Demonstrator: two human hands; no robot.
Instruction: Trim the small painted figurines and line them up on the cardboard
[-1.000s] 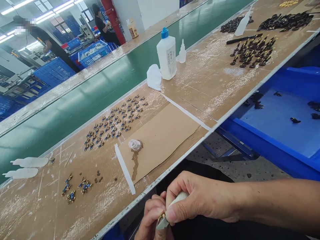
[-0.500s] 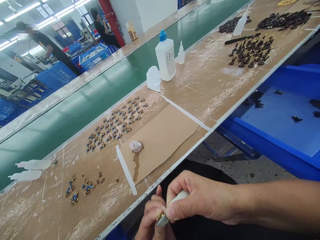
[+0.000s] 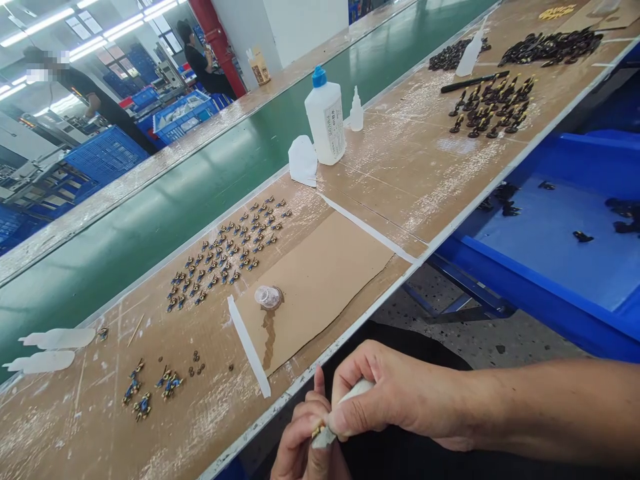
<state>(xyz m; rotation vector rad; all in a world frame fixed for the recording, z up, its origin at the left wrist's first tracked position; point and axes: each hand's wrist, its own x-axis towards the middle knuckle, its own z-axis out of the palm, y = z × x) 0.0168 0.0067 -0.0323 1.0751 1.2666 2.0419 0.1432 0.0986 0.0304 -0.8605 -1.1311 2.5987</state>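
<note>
Hands worked close together at the near edge of the table point(image 3: 440, 167), below its rim and over the person's lap. The right hand point(image 3: 400, 400) was closed around a small white squeeze bottle point(image 3: 357, 390), thumb and forefinger pinching it near the grey nozzle point(image 3: 325, 438). The left hand point(image 3: 305, 443) held a tiny gold-coloured piece point(image 3: 318, 431) between its fingertips, the fingers closed on it and largely hidden by the right hand. The nozzle tip touched or sat just beside the piece; exact contact could not be told. In my judgement the step called for a light squeeze, a steady tip and a single small drop, with the left fingertips kept clear of the joint. On the table, rows of small blue and gold figures point(image 3: 227, 250) stood to the far left of a cardboard sheet point(image 3: 325, 280), on which lay a clear cap point(image 3: 269, 297) with a brown stain running from it. A few loose figures point(image 3: 150, 390) lay at the near left. A large white bottle with a blue cap point(image 3: 326, 117) stood further off beside a small dropper bottle point(image 3: 356, 112); its label carried print too small to read. Dark figures point(image 3: 490, 107) stood at the far right, and a blue tray point(image 3: 550, 240) lay to the right of the table. No brand was legible anywhere.
</note>
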